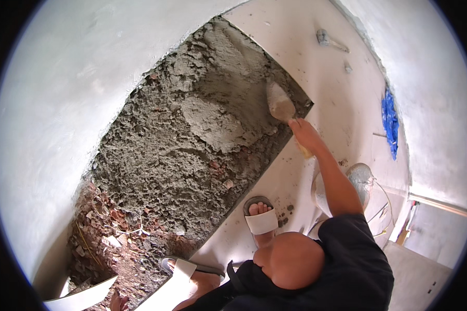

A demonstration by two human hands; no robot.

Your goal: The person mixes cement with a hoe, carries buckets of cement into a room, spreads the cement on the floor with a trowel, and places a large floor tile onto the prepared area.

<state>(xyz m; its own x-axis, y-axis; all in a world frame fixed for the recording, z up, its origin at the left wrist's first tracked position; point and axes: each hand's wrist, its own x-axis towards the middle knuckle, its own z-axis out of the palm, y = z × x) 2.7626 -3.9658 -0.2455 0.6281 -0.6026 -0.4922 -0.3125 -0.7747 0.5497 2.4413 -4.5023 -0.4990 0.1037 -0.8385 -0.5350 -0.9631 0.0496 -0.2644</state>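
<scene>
Black fabric short sleeve leads to right hand, wrapped round pointed grey metal trowel with yellowish handle; long axis points forward-left, blade over rough grey mortar. Left hand not visible, can't tell its state.

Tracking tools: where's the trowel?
Head view, upper right of centre: the trowel is in the right hand, over grey mortar beside pale tiles.

On my feed I count one trowel, upper centre; one mallet, upper right; one blue sheet, right side; two sandals, lower centre.
</scene>
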